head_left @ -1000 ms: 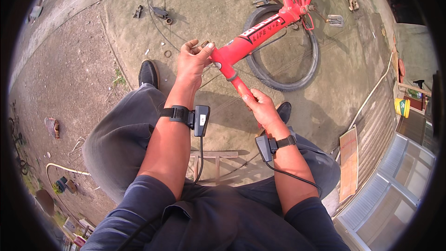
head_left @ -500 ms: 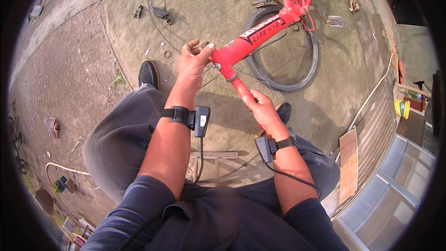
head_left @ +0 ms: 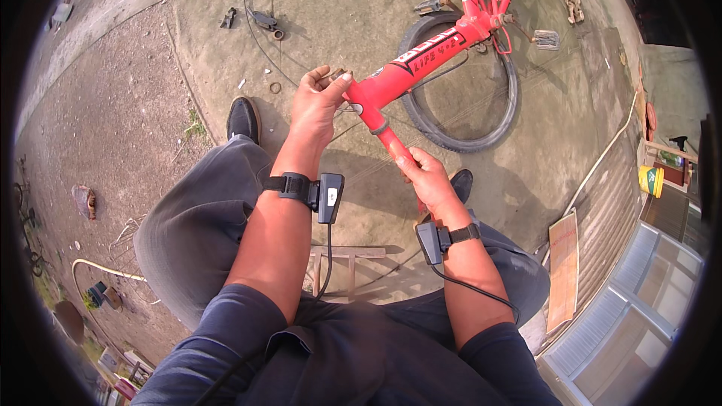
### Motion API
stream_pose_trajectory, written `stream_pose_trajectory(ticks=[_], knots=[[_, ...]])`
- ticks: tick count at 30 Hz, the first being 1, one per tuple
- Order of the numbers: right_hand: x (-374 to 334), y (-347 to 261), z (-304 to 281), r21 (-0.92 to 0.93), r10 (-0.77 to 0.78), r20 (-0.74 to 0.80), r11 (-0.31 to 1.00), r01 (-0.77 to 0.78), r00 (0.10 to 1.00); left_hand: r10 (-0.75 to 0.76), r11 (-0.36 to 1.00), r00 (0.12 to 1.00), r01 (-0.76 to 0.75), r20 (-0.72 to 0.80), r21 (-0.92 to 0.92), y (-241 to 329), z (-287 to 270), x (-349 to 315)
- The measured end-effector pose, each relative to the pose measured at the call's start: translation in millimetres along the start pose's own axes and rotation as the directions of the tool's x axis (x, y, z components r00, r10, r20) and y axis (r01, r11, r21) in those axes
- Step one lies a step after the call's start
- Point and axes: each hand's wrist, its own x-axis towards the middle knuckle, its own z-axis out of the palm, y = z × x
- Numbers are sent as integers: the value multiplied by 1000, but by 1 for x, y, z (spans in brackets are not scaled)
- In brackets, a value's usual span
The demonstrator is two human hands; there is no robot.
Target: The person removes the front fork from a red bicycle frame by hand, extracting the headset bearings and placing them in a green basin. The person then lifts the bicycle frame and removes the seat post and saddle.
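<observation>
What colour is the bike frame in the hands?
Red, with white and black lettering; the frame shows best in the head view.

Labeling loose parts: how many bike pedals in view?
2: one pedal on the ground above the tyre, one pedal right of the red frame. Others may be hidden.
</observation>
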Motion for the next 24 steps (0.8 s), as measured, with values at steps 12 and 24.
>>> stream_pose_trajectory(ticks=[12,24], knots=[[-4,-6,0,-6,-10,3,1000,10,1000,-2,980,989,32,150,-198,1,-16,1],[-5,-10,0,0,-2,3,1000,2,1000,-43,963,985,85,166,-255,1,-15,1]])
